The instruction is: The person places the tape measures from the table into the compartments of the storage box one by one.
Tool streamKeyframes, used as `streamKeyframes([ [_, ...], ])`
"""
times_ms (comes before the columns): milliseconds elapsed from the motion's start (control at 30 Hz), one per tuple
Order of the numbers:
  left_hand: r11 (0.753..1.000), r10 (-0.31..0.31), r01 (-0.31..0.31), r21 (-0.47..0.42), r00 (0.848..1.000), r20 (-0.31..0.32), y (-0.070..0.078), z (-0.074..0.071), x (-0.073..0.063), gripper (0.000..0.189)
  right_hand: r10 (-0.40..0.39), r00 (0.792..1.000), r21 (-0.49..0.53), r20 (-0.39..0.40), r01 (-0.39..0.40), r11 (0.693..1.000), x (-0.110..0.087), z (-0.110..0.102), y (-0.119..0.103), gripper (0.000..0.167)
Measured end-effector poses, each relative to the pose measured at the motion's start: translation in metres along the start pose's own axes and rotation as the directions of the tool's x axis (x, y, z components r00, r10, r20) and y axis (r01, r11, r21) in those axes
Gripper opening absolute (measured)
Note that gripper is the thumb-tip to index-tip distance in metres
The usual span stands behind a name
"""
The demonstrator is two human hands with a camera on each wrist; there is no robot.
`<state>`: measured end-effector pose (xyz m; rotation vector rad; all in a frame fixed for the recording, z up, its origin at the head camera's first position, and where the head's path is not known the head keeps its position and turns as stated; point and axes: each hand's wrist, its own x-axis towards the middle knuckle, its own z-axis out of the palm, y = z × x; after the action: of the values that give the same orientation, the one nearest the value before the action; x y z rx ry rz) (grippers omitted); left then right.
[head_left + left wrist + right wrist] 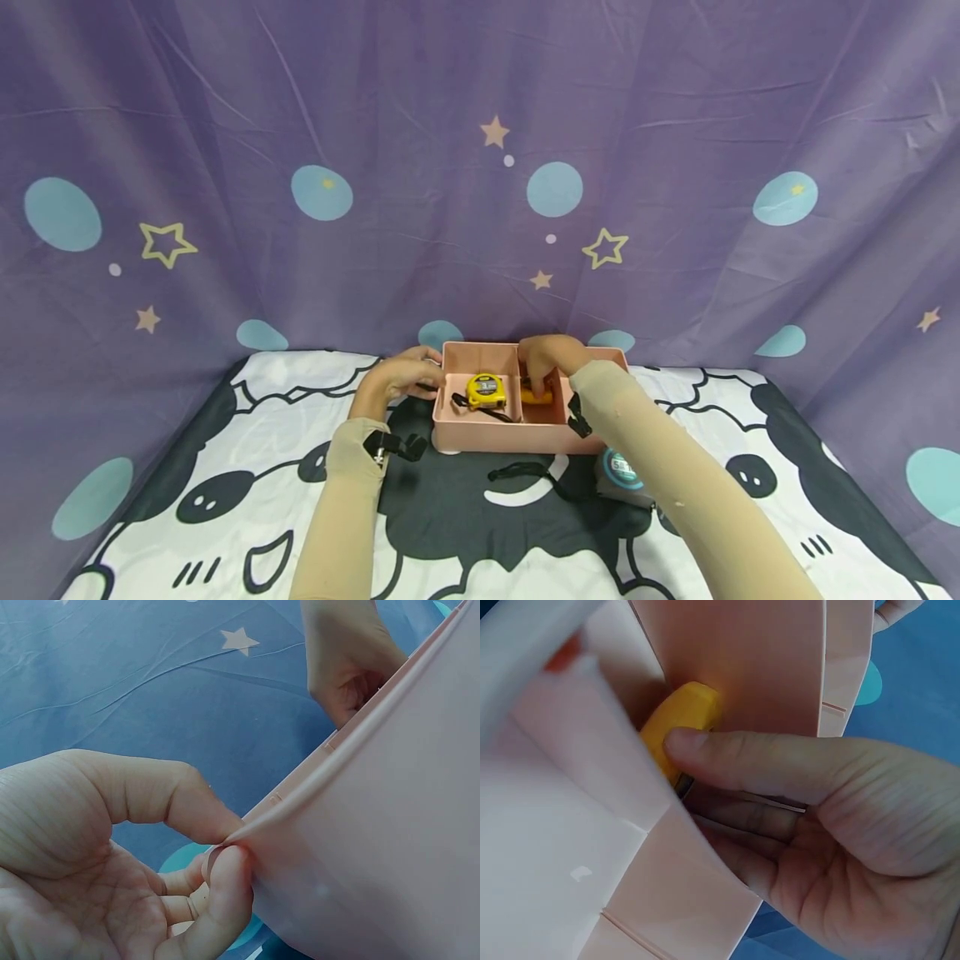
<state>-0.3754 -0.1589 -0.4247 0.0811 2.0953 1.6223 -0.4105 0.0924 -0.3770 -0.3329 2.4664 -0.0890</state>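
A pink divided box (487, 438) stands at the back of the cloth. My left hand (401, 377) pinches the rim at its left end between thumb and fingers, close up in the left wrist view. Into the compartment right of the divider reaches my right hand (551, 358). There it grips a rounded yellow object (686, 712), thumb on the near face; the other fingertips are hidden and its exact kind is unclear. A yellow tape measure (486, 390) with a black wrist strap lies in the left compartment, touched by neither hand.
Below the right forearm sits a grey tape measure with a teal label (622, 471), partly covered by the sleeve. Its black strap (525, 471) stretches left in front of the box. A purple curtain (420, 275) hangs right behind the box.
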Motion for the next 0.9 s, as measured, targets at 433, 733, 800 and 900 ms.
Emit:
streamKeyframes([
  [433, 1.000, -0.008, 0.008, 0.004, 1.000, -0.004, -0.0016, 0.0010, -0.0006, 0.064, -0.040, 0.999, -0.081, -0.019, 0.039, 0.996, 0.0010, 0.0021, -0.0009, 0.033],
  [733, 1.000, -0.003, 0.003, 0.013, 1.000, 0.011, -0.0007, 0.0004, 0.0012, 0.066, -0.010, 0.999, -0.074, -0.035, 0.007, 0.997, 0.0027, 0.0014, 0.0008, 0.042],
  [800, 1.000, 0.000, 0.000, 0.016, 1.000, 0.011, -0.0003, -0.0002, 0.0017, 0.067, -0.002, 0.999, -0.054, -0.035, 0.000, 0.999, 0.0022, 0.0003, 0.0014, 0.043],
  [900, 1.000, 0.001, -0.001, 0.017, 1.000, 0.011, 0.0016, -0.0009, 0.0019, 0.067, -0.032, 0.999, -0.075, -0.028, 0.030, 0.997, 0.0014, -0.0024, 0.0023, 0.035],
])
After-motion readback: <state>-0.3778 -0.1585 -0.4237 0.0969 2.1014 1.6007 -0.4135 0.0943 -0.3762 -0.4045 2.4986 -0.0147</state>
